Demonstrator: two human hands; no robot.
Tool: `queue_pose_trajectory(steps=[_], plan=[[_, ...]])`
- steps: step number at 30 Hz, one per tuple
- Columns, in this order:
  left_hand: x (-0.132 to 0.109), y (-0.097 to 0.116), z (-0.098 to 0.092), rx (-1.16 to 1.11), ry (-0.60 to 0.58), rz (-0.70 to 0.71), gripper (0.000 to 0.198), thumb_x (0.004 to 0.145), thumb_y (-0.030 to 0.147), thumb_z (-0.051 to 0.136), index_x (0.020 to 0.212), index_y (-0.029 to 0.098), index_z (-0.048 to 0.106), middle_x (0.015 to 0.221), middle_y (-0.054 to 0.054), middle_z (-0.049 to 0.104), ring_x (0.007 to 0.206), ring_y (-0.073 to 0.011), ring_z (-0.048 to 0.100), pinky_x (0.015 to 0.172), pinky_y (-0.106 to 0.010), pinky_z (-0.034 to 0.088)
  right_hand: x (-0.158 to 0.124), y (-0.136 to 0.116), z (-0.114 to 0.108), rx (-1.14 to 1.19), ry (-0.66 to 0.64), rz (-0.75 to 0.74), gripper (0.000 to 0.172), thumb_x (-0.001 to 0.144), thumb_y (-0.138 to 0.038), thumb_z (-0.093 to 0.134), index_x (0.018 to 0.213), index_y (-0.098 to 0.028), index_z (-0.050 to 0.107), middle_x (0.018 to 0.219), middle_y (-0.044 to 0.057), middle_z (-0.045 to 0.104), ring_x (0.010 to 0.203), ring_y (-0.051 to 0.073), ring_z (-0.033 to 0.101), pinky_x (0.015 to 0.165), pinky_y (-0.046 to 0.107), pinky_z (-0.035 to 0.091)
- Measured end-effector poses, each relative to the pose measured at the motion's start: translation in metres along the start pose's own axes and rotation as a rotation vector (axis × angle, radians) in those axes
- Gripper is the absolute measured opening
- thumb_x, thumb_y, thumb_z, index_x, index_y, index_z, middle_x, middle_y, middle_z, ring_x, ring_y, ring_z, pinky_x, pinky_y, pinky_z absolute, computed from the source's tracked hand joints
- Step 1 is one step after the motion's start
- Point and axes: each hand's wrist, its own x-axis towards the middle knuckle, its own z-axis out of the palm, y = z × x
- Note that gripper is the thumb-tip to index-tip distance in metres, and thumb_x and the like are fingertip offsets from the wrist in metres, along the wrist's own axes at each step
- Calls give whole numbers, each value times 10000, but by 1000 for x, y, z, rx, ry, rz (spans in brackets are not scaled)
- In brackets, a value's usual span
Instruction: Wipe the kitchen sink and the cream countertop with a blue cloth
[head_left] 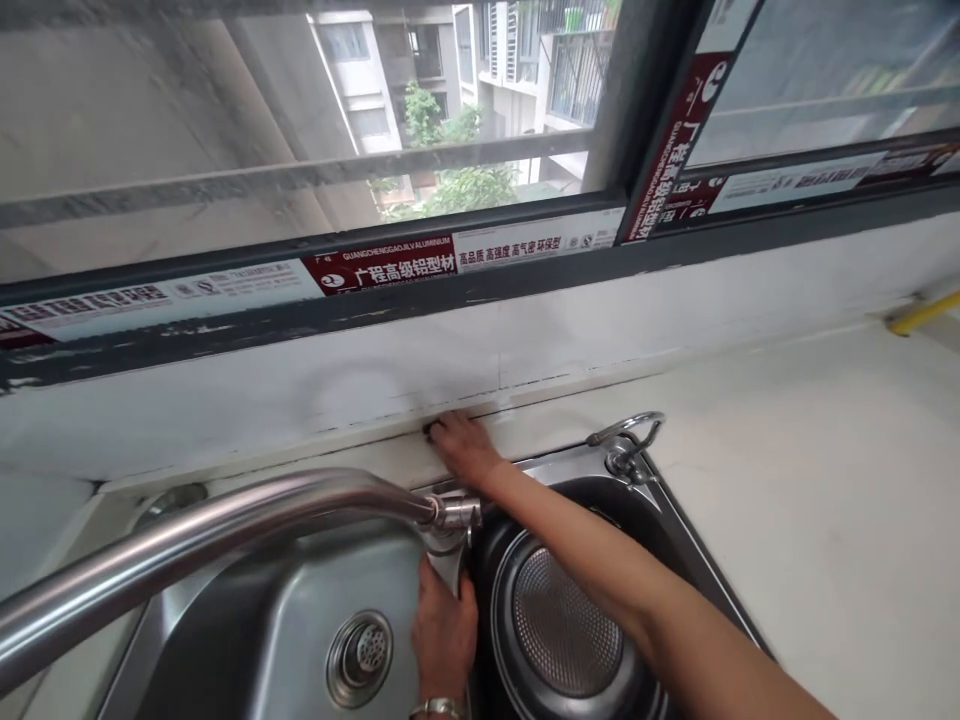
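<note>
My right hand [463, 446] reaches across to the narrow strip of counter behind the sink. Its fingers are closed around a small dark thing [429, 430], mostly hidden, at the foot of the wall. Below it, my left hand [444, 635], with a bracelet at the wrist, grips the metal divider [448, 568] between the two basins. The curved steel faucet [300, 492] stretches in from the left, its end just above my left hand. To the left lies the bare steel basin [300, 620]. In the right basin [491, 545] is a round perforated metal vessel [568, 622], partly covered by my right forearm.
A small curved spout [637, 428] stands at the sink's back right corner. White countertop [832, 520] extends to the right, with a yellow pipe [926, 312] at its far end. Behind the sink rise a white wall [405, 350] and a dark window frame [570, 243] with printed tape.
</note>
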Motion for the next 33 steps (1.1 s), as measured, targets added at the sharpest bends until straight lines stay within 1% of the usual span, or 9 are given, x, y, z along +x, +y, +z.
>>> queue_pose_trajectory(steps=[4,9,12,18,20,24,25,29,33], plan=[[-3,1,0,22,18,6,516,1016,303,470,1461,102,303,1280,-195,628,1135,-326,645,927,-401,473,-29,35,-12,-25,29,107,226,1012,-216,501,1155,-196,674,1173,131,640,1079,248,542,817,318,460],[-5,4,-2,-39,-25,-25,519,1016,276,467,1474,100,300,1287,-191,626,1147,-338,636,953,-416,465,-64,80,-21,-170,121,226,201,1015,-261,510,1058,-141,666,1090,156,636,1022,257,528,798,308,439],[-5,3,-1,-73,-40,-21,532,1011,251,469,1487,97,288,1311,-191,612,1153,-350,628,967,-439,462,-57,73,-16,-255,101,229,197,1009,-225,481,992,-128,651,1051,167,628,1007,267,513,747,303,432],[-4,2,-2,-91,-53,-22,536,1004,236,483,1485,104,289,1346,-187,591,1177,-352,617,976,-438,471,-13,15,1,-196,-31,101,218,995,-139,435,1056,-142,645,1108,170,625,1010,262,530,694,303,440],[-3,3,-5,-78,-69,-26,504,1012,252,464,1467,103,307,1312,-190,608,1141,-355,633,960,-438,477,-3,5,2,-168,-45,46,221,995,-132,443,1076,-140,649,1127,170,631,1027,256,544,721,308,453],[1,5,-8,-16,-72,-42,510,1023,322,424,1455,89,285,1321,-224,587,1136,-375,630,954,-448,475,12,-5,5,-53,-23,-184,184,994,-147,494,1094,-149,648,1121,133,657,1035,230,551,826,327,475],[3,6,-9,-3,-81,-48,520,1024,353,411,1459,101,277,1318,-225,587,1136,-384,630,950,-455,476,15,-7,7,-44,-6,-187,178,992,-141,495,1083,-153,647,1114,124,656,1034,229,551,816,329,480],[7,11,-12,56,-133,-79,565,1015,446,350,1469,122,260,1241,-226,624,1092,-401,651,930,-465,486,16,-2,8,-40,39,-172,173,1011,-170,483,1068,-170,646,1141,89,644,1040,219,551,755,311,483],[9,14,-15,88,-145,-97,621,985,497,315,1477,122,259,1186,-235,641,1106,-402,647,934,-458,484,-10,37,-7,-52,52,-4,164,1016,-215,504,1064,-183,657,1142,81,645,1040,222,554,771,311,477]])
